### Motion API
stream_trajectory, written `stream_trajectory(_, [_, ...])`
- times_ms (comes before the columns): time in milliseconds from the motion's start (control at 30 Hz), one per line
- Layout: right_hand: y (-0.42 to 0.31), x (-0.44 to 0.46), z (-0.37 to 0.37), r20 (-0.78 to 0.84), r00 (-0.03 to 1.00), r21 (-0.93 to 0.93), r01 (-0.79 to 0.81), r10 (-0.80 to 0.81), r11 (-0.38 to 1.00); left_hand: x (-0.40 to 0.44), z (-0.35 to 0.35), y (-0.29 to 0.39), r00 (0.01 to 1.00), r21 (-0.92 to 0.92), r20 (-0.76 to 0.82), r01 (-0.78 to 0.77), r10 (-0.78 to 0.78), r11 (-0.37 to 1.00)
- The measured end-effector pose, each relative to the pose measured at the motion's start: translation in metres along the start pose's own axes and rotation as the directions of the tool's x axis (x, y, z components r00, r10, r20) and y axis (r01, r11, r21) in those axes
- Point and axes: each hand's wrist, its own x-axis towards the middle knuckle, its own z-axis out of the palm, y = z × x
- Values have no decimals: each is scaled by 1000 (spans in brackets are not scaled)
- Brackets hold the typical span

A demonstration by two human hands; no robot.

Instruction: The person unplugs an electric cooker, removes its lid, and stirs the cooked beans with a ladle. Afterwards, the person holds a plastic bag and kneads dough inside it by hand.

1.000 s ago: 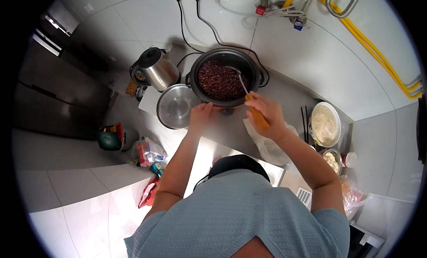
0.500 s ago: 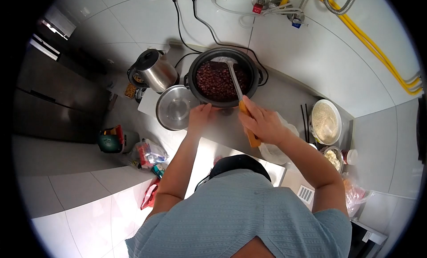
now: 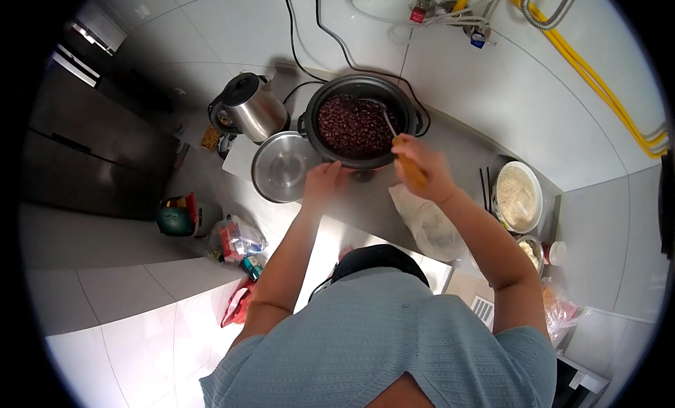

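Observation:
A dark pot [image 3: 307, 124] on the counter holds many dark red beans [image 3: 351, 126]. In my right hand [image 3: 427, 170] is a spatula [image 3: 411, 170], gripped by its orange-brown handle. Its metal shaft slopes down into the right side of the beans, and its blade is hidden among them. My left hand [image 3: 324, 183] is at the pot's front rim, with the fingers curled together against the edge. Just left of that hand sits a shallow steel bowl [image 3: 283, 167].
A steel kettle [image 3: 254, 111] stands left of the pot. At right are a white bowl of pale grain [image 3: 517, 195], black chopsticks [image 3: 485, 188], a smaller bowl [image 3: 529, 250] and a lidded jar [image 3: 555, 253]. A whitish plastic bag [image 3: 430, 224] lies below my right hand. Cords run behind the pot.
The spatula's blade has gone from the pot's far side, where it showed, down into the beans at right. My right hand has moved up and right; my left hand stays at the rim.

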Motion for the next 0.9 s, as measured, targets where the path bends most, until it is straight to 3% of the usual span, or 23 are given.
stream_trajectory(67, [7, 7, 2, -309, 932, 360, -71, 190, 930, 3, -1, -4, 1000, 1, -1, 8, -8, 1000])
stream_trajectory(100, [6, 11, -1, -309, 932, 359, -69, 189, 931, 2, -1, -3, 1000, 3, -1, 17, -17, 1000])
stream_trajectory(167, [4, 17, -14, -159, 804, 707, -312, 573, 635, 0, 0, 0, 1000, 16, -4, 7, -7, 1000])
stream_trajectory(200, [2, 19, -21, -165, 802, 705, -311, 574, 638, -3, 2, 5, 1000, 30, -6, -3, 3, 1000])
stream_trajectory(267, [0, 21, -30, -55, 639, 899, -302, 767, 317, -9, 6, 14, 1000, -21, -6, 18, -19, 1000])
stream_trajectory(367, [-1, 15, -34, -66, 611, 935, -239, 789, 264, -10, 7, 15, 999, -108, 7, 42, -42, 993])
stream_trajectory(600, [-22, 2, -39, -189, 713, 879, -183, 675, 440, -7, 3, 7, 1000, -117, 31, 8, -5, 993])
stream_trajectory(667, [-24, -2, -41, -268, 816, 725, -180, 512, 665, -7, 4, 6, 999, -126, 32, 10, -6, 992])
stream_trajectory(700, [-25, -3, -45, -268, 816, 725, -179, 512, 665, -7, 4, 6, 999, -135, 32, 12, -8, 991])
stream_trajectory(733, [-25, -3, -50, -356, 882, 481, -110, 308, 870, -7, 4, 6, 999, -135, 32, 12, -8, 991])
stream_trajectory(767, [-27, -3, -53, -376, 923, 192, -8, 82, 981, -8, 3, 7, 999, -124, 40, 13, -8, 992])
stream_trajectory(900, [-37, -5, -57, -262, 964, 35, 62, -50, 997, -9, 2, -2, 996, -20, 82, -15, 17, 1000])
